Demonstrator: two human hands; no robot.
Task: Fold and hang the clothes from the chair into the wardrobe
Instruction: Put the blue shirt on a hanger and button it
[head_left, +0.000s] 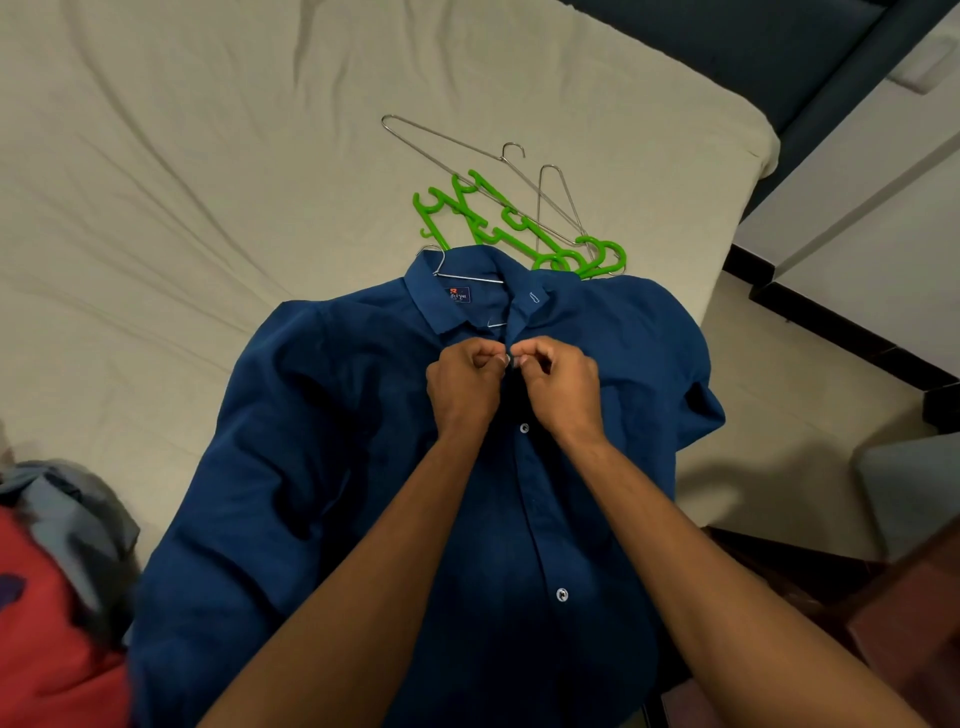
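Observation:
A dark blue shirt (322, 467) lies front up on the bed, collar away from me. A metal hanger (441, 267) sits inside it, its hook and wire showing at the open collar. Both hands meet at the placket just below the collar. My left hand (462, 384) pinches the left edge of the placket. My right hand (558, 384) pinches the right edge at a button, fingertips touching those of the left. Two lower buttons show fastened further down the front.
Loose metal hangers (467, 150) and green plastic hangers (519, 228) lie on the beige bed sheet (156, 156) beyond the collar. A heap of red and grey clothes (52, 571) sits at lower left. The bed's edge and tiled floor (779, 374) run along the right.

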